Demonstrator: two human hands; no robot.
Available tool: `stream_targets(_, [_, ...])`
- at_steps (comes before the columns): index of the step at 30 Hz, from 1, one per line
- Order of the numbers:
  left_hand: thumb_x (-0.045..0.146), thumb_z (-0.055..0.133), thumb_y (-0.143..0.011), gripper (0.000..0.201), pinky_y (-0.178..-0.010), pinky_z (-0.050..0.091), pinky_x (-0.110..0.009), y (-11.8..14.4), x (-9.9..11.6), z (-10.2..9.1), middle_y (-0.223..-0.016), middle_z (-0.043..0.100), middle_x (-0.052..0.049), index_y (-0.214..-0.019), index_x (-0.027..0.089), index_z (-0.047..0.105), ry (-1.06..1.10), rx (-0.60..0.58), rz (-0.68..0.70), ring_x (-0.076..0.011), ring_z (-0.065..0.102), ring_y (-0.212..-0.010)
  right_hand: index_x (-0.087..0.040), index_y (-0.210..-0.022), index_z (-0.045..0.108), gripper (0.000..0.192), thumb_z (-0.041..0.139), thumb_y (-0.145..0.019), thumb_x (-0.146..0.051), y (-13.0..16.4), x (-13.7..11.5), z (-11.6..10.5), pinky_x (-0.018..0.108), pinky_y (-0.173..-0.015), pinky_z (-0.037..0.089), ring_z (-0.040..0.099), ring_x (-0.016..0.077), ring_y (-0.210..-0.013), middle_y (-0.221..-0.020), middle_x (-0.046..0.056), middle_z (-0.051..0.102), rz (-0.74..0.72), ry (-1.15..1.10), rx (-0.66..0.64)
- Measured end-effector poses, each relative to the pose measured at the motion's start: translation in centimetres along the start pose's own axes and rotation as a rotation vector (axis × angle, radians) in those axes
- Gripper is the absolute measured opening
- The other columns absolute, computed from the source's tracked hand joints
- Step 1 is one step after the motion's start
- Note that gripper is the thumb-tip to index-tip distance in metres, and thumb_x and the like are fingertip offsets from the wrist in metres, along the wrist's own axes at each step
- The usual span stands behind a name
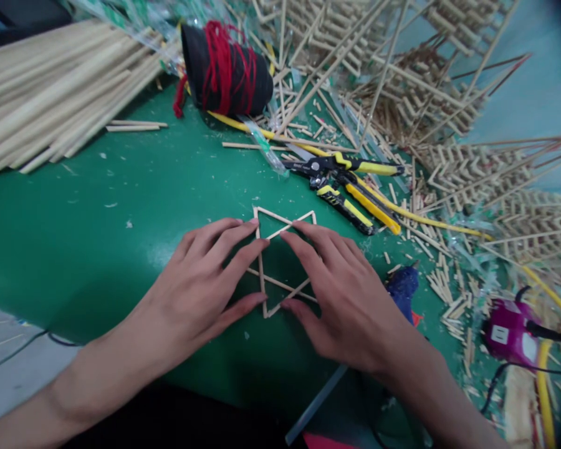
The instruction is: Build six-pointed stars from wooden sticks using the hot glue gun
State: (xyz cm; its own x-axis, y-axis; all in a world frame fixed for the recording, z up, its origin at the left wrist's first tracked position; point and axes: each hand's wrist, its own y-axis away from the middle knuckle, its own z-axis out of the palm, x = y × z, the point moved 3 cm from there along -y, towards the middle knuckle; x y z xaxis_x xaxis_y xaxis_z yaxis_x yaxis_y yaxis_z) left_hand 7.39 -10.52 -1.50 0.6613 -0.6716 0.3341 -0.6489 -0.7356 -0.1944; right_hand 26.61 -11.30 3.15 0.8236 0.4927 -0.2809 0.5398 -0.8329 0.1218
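Observation:
A six-pointed star of thin wooden sticks [275,282] lies on the green tabletop [121,218], made of two overlapping triangles. My left hand [206,274] grips its left side, fingertips along the upright stick and thumb near the bottom corner. On the other side, my right hand [346,280] has its fingers on the upper slanted stick and its thumb by the lower one. The right hand hides the star's right part. Beyond the fingers rest black-and-yellow pliers [325,167] and a yellow-handled tool [376,209].
Long wooden sticks [51,87] are piled at left. A black cup wound with red yarn [229,68] lies behind. Stick scraps and stick frames [477,162] crowd the right, with a yellow cable [430,221], a blue tool [403,287] and a purple device [509,333].

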Motion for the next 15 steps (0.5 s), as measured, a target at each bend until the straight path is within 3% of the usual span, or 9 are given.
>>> stream_targets(3, [0.040, 0.055, -0.101, 0.052, -0.108, 0.048, -0.053, 0.1, -0.2, 0.0, -0.152, 0.049, -0.018, -0.146, 0.016, 0.045, 0.040, -0.001, -0.025, -0.0374, 0.046, -0.140, -0.006, -0.151, 0.042, 0.067, 0.065, -0.091, -0.026, 0.4, 0.4, -0.8, 0.055, -0.116, 0.045, 0.047, 0.0369, -0.143, -0.155, 0.023, 0.048, -0.010, -0.036, 0.039])
stream_targets(6, [0.043, 0.058, -0.100, 0.062, -0.116, 0.046, -0.051, -0.1, -0.9, -0.5, -0.161, 0.037, -0.018, -0.152, 0.018, 0.038, 0.126, 0.047, -0.077, -0.0356, 0.041, -0.147, -0.006, -0.146, 0.048, 0.054, 0.059, -0.095, -0.022, 1.1, 1.4, -2.6, 0.046, -0.117, 0.046, 0.053, 0.0292, -0.139, -0.147, 0.020, 0.057, 0.064, -0.047, 0.257])
stream_targets(9, [0.047, 0.058, -0.100, 0.070, -0.122, 0.040, -0.050, -0.8, -1.6, -1.0, -0.163, 0.039, -0.014, -0.158, 0.020, 0.031, 0.145, 0.025, -0.006, -0.0335, 0.036, -0.152, -0.010, -0.131, 0.060, 0.036, 0.057, -0.096, -0.017, 1.9, 2.1, -4.1, 0.038, -0.109, 0.052, 0.065, 0.0237, -0.122, -0.126, 0.016, 0.070, 0.160, -0.026, 0.460])
stream_targets(11, [0.048, 0.056, -0.102, 0.070, -0.126, 0.035, -0.050, -1.5, -2.0, -1.1, -0.164, 0.041, -0.012, -0.160, 0.019, 0.029, 0.136, -0.032, 0.079, -0.0318, 0.034, -0.154, -0.011, -0.128, 0.062, 0.034, 0.059, -0.095, -0.017, 2.1, 2.0, -4.0, 0.039, -0.107, 0.053, 0.066, 0.0244, -0.118, -0.122, 0.015, 0.071, 0.158, -0.027, 0.452])
stream_targets(15, [0.044, 0.054, -0.103, 0.072, -0.132, 0.017, -0.050, -2.5, -2.2, -0.8, -0.168, 0.036, -0.011, -0.162, 0.017, 0.025, 0.137, -0.088, 0.179, -0.0286, 0.029, -0.158, -0.008, -0.142, 0.052, 0.054, 0.063, -0.092, -0.023, 1.4, 1.0, -2.0, 0.048, -0.114, 0.047, 0.054, 0.0299, -0.136, -0.144, 0.018, 0.060, 0.081, -0.047, 0.223])
